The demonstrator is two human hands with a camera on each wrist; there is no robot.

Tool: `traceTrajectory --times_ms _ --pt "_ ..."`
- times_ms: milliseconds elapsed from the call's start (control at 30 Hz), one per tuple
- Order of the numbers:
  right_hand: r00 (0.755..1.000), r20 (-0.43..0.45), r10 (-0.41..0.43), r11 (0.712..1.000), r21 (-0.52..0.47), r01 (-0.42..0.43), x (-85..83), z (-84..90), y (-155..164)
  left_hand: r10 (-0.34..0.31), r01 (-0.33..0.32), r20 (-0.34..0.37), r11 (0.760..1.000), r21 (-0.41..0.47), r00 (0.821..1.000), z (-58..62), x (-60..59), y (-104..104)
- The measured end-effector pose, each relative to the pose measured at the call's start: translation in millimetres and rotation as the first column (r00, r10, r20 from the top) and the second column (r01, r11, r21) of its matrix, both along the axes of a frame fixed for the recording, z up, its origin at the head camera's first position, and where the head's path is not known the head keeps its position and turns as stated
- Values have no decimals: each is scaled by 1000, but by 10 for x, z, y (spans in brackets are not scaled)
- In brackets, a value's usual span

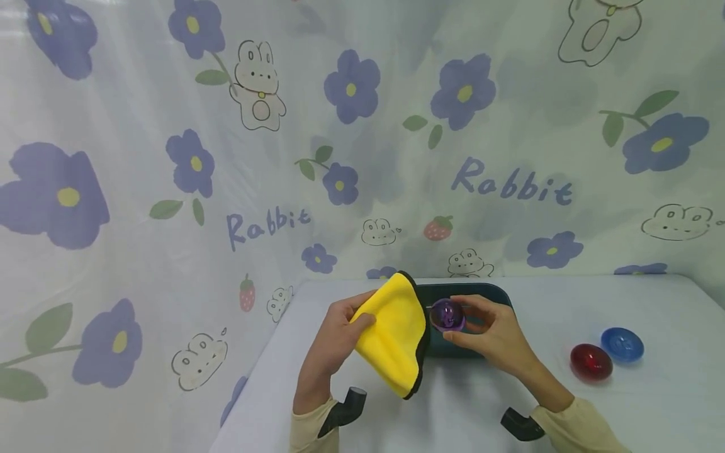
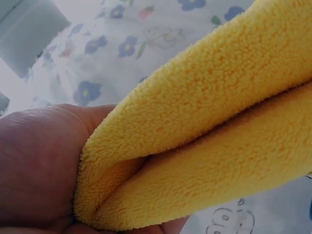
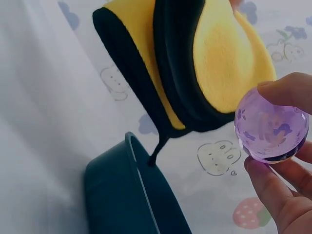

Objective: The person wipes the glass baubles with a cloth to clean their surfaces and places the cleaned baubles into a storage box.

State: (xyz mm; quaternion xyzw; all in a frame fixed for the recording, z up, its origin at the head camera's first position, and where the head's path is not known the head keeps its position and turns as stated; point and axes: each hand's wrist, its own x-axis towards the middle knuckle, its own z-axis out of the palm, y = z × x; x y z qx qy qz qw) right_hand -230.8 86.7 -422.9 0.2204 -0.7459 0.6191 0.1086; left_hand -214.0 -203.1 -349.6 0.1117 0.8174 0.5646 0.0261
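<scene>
My left hand (image 1: 338,327) grips a folded yellow cloth (image 1: 393,333) with black edging, thumb on its near face. In the left wrist view the fluffy yellow cloth (image 2: 204,131) lies folded against the palm (image 2: 39,165). My right hand (image 1: 495,327) pinches a clear purple ball (image 1: 447,314) between thumb and fingers, just right of the cloth's edge. The right wrist view shows the see-through ball (image 3: 272,126) held at the fingertips, with the cloth's black border beside it. Behind both hands stands a dark green bin (image 1: 498,293), partly hidden by them.
To the right on the white table (image 1: 668,409) lie a red glassy piece (image 1: 591,363) and a blue one (image 1: 622,345), close together. A curtain (image 1: 396,157) printed with flowers and rabbits hangs behind the table and along the left.
</scene>
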Motion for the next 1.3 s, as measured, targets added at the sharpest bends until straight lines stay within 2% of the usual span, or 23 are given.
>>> traceTrajectory --times_ms 167,333,633,967,1300 --pt "1000 27 -1 1000 18 0 -73 27 -18 45 -45 -8 999 17 999 20 0 -88" --pt "997 71 -5 1000 16 4 -145 38 -40 42 -42 1 998 41 999 24 -24 -136" --pt "995 99 24 1000 1 -25 -274 -14 -105 70 -70 10 995 67 998 38 -26 -225" --pt "992 117 -37 996 88 27 -381 -120 -164 106 -105 -10 990 94 994 43 -18 -300" --pt "981 190 -46 990 141 19 -526 -250 -245 128 -127 -8 988 86 992 38 -14 -346"
